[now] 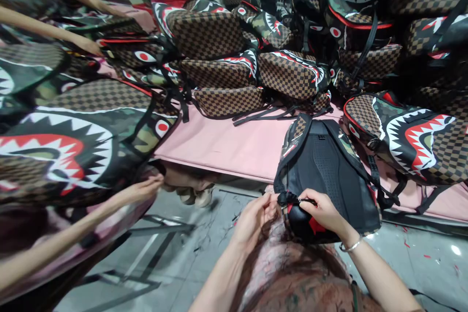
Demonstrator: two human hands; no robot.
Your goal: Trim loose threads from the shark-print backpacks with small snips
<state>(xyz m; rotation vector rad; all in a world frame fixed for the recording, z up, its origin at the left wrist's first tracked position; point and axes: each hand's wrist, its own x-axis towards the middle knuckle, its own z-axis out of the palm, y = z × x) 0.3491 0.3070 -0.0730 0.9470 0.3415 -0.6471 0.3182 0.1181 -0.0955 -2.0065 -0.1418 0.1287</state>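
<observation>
A backpack (pixel 329 170) with a black padded back panel faces up in front of me, leaning from the pink table edge toward my lap. At its lower left corner is a bunched black strap (pixel 287 198). My left hand (pixel 258 217) is closed in a pinch on the left side of this strap. From the other side, my right hand (pixel 323 209) is closed, thumb and finger pinching a thin dark piece beside the bunch; I cannot make out whether it is strap or something else. Red fabric (pixel 316 226) shows just below my right fingers.
Several checkered and camouflage backpacks with shark-mouth prints are piled along the pink table (pixel 219 148). One shark-print backpack (pixel 413 131) lies at right, another large one (pixel 87 131) at left. Co-workers' arms (pixel 120 200) reach in from the left. Scraps lie on the grey floor.
</observation>
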